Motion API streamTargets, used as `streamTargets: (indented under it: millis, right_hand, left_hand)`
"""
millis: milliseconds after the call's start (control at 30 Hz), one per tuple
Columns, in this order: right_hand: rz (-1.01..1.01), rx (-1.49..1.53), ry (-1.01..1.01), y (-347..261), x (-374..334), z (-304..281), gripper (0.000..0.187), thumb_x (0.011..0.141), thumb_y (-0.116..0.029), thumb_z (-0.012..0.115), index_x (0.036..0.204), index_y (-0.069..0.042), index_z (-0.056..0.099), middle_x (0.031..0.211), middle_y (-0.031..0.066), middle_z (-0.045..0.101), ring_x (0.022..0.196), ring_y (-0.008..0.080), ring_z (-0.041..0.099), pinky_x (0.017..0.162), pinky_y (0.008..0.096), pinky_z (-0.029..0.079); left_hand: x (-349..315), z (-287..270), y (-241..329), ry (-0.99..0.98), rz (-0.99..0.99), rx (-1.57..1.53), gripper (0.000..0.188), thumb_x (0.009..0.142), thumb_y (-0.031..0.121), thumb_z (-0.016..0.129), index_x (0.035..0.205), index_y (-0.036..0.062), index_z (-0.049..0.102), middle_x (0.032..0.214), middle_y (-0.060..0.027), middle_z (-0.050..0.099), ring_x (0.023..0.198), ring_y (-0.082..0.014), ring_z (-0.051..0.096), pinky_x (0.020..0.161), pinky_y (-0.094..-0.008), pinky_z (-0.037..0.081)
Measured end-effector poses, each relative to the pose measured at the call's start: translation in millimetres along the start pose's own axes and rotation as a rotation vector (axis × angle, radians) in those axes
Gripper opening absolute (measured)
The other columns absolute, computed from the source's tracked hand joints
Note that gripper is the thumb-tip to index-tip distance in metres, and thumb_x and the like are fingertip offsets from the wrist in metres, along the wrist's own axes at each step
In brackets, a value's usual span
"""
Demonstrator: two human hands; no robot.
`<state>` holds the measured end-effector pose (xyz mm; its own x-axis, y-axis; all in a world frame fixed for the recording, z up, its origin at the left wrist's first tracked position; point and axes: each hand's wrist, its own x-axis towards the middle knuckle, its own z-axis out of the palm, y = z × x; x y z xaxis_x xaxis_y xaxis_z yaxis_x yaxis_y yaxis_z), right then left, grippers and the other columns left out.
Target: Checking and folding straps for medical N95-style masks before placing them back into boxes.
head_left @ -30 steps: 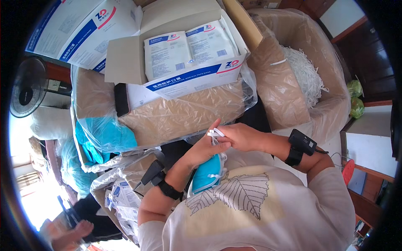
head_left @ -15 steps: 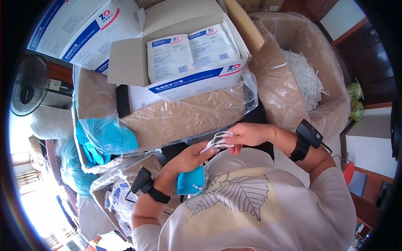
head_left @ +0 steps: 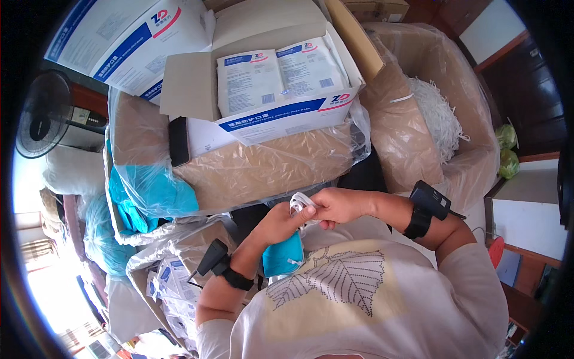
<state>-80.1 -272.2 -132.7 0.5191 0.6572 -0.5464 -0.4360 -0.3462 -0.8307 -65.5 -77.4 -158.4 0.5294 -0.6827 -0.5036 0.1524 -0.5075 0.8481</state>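
In front of my chest, my left hand (head_left: 278,222) is closed around white elastic straps (head_left: 297,201), its thumb pressed on top of them. The straps are bunched into loops that stick up above the fingers. My right hand (head_left: 338,204) touches the left one and pinches the same straps; its fingertips are partly hidden behind the left thumb. A turquoise face mask (head_left: 282,258) hangs below my left hand against my shirt, with a small white strap end on its lower edge.
Ahead, an open carton (head_left: 287,119) with white packets rests on a plastic-lined box (head_left: 269,176) holding turquoise masks (head_left: 161,194). A phone (head_left: 179,142) lies beside the carton. White straps fill a lined box (head_left: 430,113) at right. Packets (head_left: 173,281) lie in a box at lower left.
My hands have drawn closer together and slightly down. The straps, spread between the hands before, are now gathered into a tighter bunch. The mask has shifted slightly right.
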Motion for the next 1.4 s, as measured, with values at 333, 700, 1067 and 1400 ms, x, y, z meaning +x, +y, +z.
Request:
streamTargets:
  millis: [333,700,1067,1400]
  right_hand:
    - [0.029,0.039,-0.15,-10.7,-7.5,2.8,0.033,0.092,-0.029,0.039,0.08,-0.002,0.056,0.065,0.0028,0.055,0.059,0.0096,0.055,0.055,0.0234,0.045]
    - [-0.026,-0.067,-0.198,-21.6,-49.7,-19.9,0.04,0.093,-0.035,0.037,0.07,-0.005,0.049,0.057,-0.0004,0.045,0.052,0.0091,0.042,0.051,0.0244,0.037]
    - [-0.318,-0.232,0.308,-42.8,-23.9,-3.2,0.04,0.093,-0.034,0.037,0.073,-0.002,0.05,0.057,0.0072,0.05,0.053,0.0187,0.048,0.053,0.0323,0.04]
    - [-0.055,-0.273,0.05,-51.9,-54.6,-7.0,0.042,0.092,-0.035,0.036,0.072,-0.003,0.052,0.059,0.0059,0.051,0.057,0.0158,0.049,0.056,0.0311,0.04]
  left_hand:
    - [-3.0,-3.1,10.0,0.302,0.318,0.415,0.037,0.087,0.032,0.047,0.068,0.0014,0.056,0.062,-0.0179,0.054,0.06,-0.0387,0.052,0.053,-0.0416,0.041]
    - [-31.1,-27.0,34.0,0.069,0.409,0.208,0.032,0.089,0.024,0.047,0.068,0.0007,0.051,0.058,-0.0108,0.048,0.054,-0.0234,0.047,0.051,-0.0336,0.038]
    - [-9.4,-16.1,54.6,0.52,0.476,0.117,0.023,0.087,0.027,0.05,0.088,0.0072,0.06,0.065,-0.0053,0.056,0.058,-0.0201,0.055,0.053,-0.03,0.043]
    - [-16.8,-41.4,53.2,0.269,0.709,0.727,0.013,0.074,0.016,0.062,0.072,0.0067,0.054,0.061,-0.0094,0.052,0.055,-0.0292,0.052,0.049,-0.0372,0.04]
